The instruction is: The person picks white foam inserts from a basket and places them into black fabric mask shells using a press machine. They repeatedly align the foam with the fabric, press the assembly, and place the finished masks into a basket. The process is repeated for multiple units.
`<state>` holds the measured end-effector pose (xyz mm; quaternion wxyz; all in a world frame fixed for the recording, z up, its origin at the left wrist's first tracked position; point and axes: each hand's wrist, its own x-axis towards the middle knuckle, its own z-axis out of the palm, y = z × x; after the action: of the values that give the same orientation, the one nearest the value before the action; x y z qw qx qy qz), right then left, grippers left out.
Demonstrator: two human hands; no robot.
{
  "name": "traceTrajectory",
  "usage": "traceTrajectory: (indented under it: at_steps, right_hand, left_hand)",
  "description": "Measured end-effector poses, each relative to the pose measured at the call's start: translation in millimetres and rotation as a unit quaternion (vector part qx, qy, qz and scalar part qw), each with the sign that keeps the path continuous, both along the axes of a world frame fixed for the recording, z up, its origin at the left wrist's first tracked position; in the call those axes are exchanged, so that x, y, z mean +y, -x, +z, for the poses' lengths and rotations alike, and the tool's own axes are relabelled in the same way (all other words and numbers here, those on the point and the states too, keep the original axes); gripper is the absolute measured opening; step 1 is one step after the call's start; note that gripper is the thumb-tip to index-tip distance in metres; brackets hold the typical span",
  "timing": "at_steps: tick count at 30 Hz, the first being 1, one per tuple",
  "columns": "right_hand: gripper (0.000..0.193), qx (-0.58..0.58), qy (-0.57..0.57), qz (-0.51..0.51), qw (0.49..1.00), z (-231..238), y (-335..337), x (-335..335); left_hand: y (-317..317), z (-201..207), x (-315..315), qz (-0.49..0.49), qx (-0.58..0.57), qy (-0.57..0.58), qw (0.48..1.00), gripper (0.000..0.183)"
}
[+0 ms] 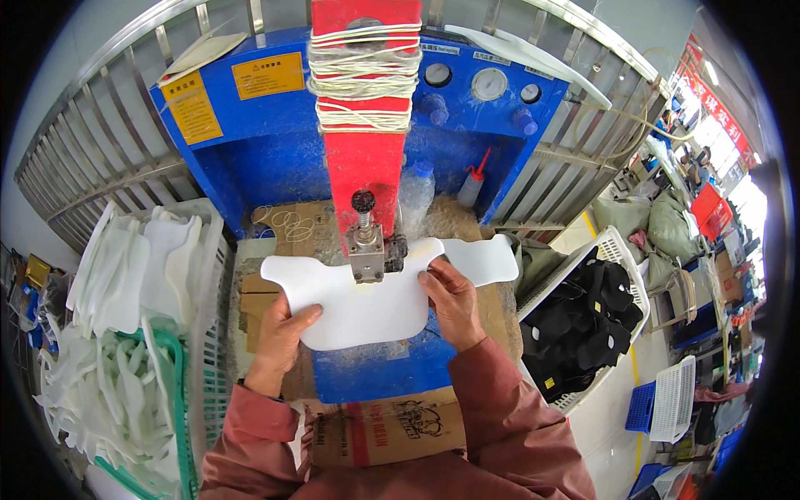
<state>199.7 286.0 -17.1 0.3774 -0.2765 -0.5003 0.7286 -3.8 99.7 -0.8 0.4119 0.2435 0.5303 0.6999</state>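
Observation:
A white curved foam-like sheet lies level under the metal head of a machine with a red arm. My left hand grips its left edge, thumb on top and fingers hidden underneath. On the right side, my right hand pinches the same sheet near its upper right lobe. Beyond that hand, a second white piece extends to the right; whether it joins the held sheet I cannot tell. The head covers the middle of the sheet's far edge.
Baskets of white cut pieces stand at left. A white basket at right holds black pieces. Behind, the blue housing carries gauges; a clear bottle and a red-tipped squeeze bottle stand in its recess.

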Motion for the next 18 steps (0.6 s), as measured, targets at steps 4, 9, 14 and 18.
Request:
traceTrajectory:
  at_steps: [4,9,14,18]
  right_hand:
    - [0.027,-0.006,0.018,0.009,1.0,-1.3,2.1,-7.2]
    - [0.026,0.019,0.032,0.012,0.999,6.7,-15.2,-14.1]
    - [0.024,0.02,0.027,0.001,0.999,12.2,-30.1,-15.1]
    - [0.023,0.018,0.027,-0.005,0.999,14.0,-39.5,-14.9]
  left_hand:
    - [4.1,-2.6,-10.8,0.014,-0.026,-0.005,1.0,0.047]
    - [-6.9,-6.6,-9.8,0.012,-0.042,-0.047,0.998,0.05]
    - [-18.0,-8.7,-4.2,-0.01,-0.066,-0.062,0.996,0.051]
    - [-24.1,-9.6,-1.2,-0.027,-0.063,-0.051,0.996,0.055]
